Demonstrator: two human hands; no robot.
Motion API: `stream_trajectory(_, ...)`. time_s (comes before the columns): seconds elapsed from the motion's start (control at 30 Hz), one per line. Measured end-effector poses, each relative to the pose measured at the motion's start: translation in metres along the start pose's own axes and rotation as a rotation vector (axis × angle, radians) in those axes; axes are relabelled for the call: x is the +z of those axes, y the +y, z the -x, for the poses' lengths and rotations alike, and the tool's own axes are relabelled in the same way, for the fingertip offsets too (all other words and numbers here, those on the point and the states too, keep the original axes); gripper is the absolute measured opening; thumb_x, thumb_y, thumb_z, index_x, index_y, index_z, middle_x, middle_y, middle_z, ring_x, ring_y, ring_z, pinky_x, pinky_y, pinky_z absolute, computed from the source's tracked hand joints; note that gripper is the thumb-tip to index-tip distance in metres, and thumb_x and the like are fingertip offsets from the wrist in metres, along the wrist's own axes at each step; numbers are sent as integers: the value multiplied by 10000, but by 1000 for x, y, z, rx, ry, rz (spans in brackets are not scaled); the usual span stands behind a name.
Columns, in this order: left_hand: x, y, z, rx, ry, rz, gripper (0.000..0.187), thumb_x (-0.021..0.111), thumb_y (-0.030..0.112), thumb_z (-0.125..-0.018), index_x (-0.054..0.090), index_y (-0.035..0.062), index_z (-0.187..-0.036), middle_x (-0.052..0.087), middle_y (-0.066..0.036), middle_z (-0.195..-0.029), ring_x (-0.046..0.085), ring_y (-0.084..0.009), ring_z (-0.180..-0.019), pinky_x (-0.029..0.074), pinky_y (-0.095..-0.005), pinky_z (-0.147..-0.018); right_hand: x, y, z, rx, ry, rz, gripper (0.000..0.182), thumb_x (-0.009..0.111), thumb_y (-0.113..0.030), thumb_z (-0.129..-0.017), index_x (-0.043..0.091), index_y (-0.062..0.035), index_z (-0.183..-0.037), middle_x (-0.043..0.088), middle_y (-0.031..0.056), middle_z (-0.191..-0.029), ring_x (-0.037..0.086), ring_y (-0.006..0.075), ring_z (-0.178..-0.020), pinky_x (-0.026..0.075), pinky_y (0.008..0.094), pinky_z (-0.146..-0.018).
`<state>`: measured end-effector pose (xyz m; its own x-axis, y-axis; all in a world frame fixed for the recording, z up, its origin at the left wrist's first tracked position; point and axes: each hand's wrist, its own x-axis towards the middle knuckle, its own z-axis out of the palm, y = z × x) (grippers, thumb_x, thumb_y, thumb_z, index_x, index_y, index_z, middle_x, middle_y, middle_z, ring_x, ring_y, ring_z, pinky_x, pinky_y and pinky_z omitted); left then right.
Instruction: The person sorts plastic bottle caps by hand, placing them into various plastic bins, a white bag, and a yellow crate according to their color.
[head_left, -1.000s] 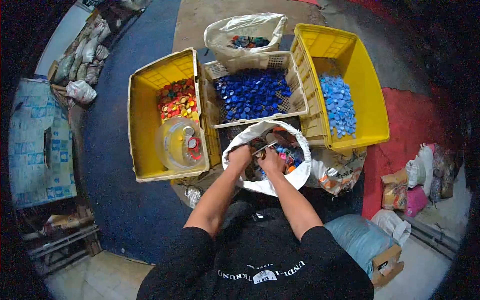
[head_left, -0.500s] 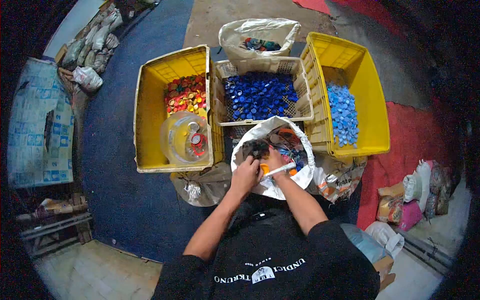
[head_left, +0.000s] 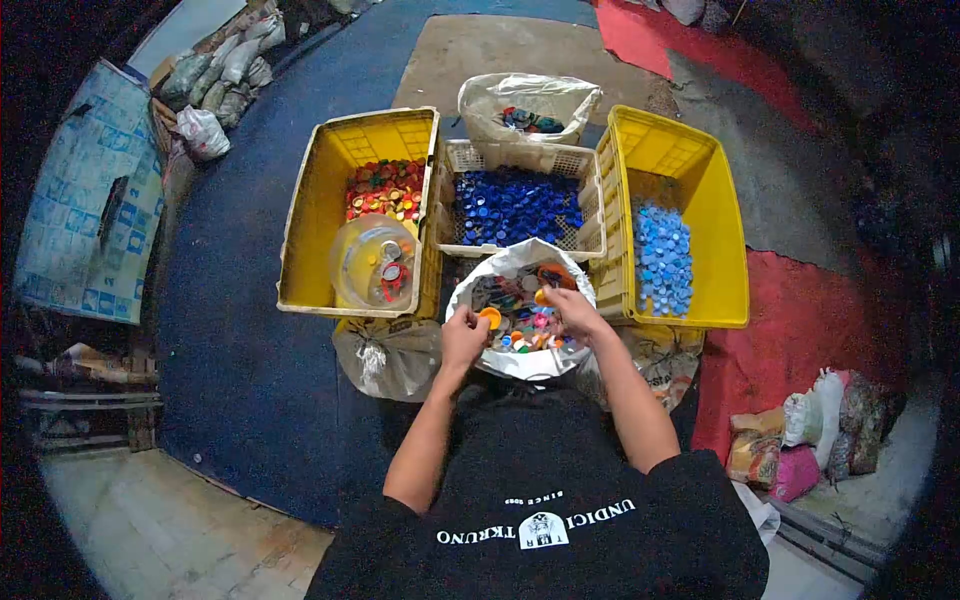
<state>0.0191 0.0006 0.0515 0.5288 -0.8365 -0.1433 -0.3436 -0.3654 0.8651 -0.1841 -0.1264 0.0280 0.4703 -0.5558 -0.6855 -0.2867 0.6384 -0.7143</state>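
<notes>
A white sack point(head_left: 457, 297) stands open in front of me, with mixed coloured caps inside. Over its left rim, my left hand point(head_left: 465, 338) is closed on an orange cap point(head_left: 490, 317). My right hand point(head_left: 574, 312) is over the sack's right part, its fingers pinching another orange cap point(head_left: 543, 297). Just behind the sack, a white crate point(head_left: 595, 200) holds dark blue caps point(head_left: 515, 208). Red and yellow caps point(head_left: 385, 190) lie in the left yellow crate point(head_left: 300, 240), and light blue caps point(head_left: 662, 262) in the right yellow crate point(head_left: 725, 240).
A clear round container point(head_left: 352, 262) with a few caps sits in the left yellow crate. Behind the white crate is another white sack point(head_left: 480, 98). A tied sack point(head_left: 385, 358) lies below the left crate. More bags point(head_left: 800, 430) are on the right floor.
My hands have moved apart, and an orange cap now shows in each. The white stick-like piece and the dark clump between them are gone from the hands. The whole view has shifted.
</notes>
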Motion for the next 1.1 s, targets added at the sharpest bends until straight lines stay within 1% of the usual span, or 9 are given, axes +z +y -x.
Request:
stream_trajectory(0.07,10,-3,5,-26,3,31,194,640,126,-819,530,-9,-733,634,-99,-693,641,-140,-588,518,-294,-532,-1,-17,4,-75,60,124,460,560,-444,-914,608,-35,-1117,622,46,-897,596,115,-669,504,266,-497)
stream_trajectory(0.13,24,-18,4,-193,-93,508,156,628,77,-838,518,-20,-785,639,-107,-724,645,-169,-593,549,-281,-563,-4,-17,-5,-130,58,145,452,582,-420,-907,595,-32,-1139,635,69,-963,605,130,-717,517,275,-520)
stream_trajectory(0.2,28,-17,8,-224,-130,611,124,613,40,-852,535,-44,-900,644,-118,-774,659,-187,-670,576,-286,-612,-4,-16,-7,-386,108,291,385,589,-373,-907,582,-52,-1120,584,32,-833,559,100,-695,506,247,-420)
stream_trajectory(0.3,34,-17,10,-216,-167,689,317,606,55,-866,541,-53,-1157,655,-138,-900,662,-188,-751,576,-288,-660,-3,-28,19,-412,-7,385,371,631,-291,-890,583,-30,-1148,621,47,-954,578,103,-758,534,266,-605)
stream_trajectory(0.37,41,-33,8,-194,-185,601,339,600,60,-874,534,-49,-1188,652,-142,-943,660,-179,-752,573,-279,-670,-1,-28,33,-517,-88,429,382,675,-246,-863,590,-25,-1162,627,52,-1037,598,107,-823,501,271,-773)
stream_trajectory(0.43,40,-26,12,-230,-283,550,384,589,77,-894,514,-43,-1250,640,-141,-1040,654,-160,-763,562,-261,-696,3,-15,36,-619,-51,462,388,694,-249,-841,608,-36,-1154,630,70,-1035,614,140,-859,513,286,-773)
stream_trajectory(0.7,21,7,27,-451,-422,872,395,578,131,-916,496,-36,-1264,642,-122,-983,660,-190,-773,567,-266,-727,28,21,45,-877,27,452,427,744,-232,-770,613,-26,-1120,628,141,-1041,633,248,-943,507,323,-815)
stream_trajectory(0.83,16,-15,40,-391,-569,801,355,566,204,-946,532,34,-1256,563,21,-750,436,-28,-542,327,-179,-479,35,22,62,-921,21,549,462,756,-255,-747,613,-12,-1114,631,146,-1013,635,251,-923,506,333,-812)
stream_trajectory(1.1,-3,-25,49,-407,-586,742,399,616,210,-916,526,19,-1255,597,-5,-875,524,-53,-689,410,-172,-575,56,37,65,-891,-39,471,413,751,-175,-750,624,-21,-1111,628,123,-1008,647,203,-871,536,298,-752)
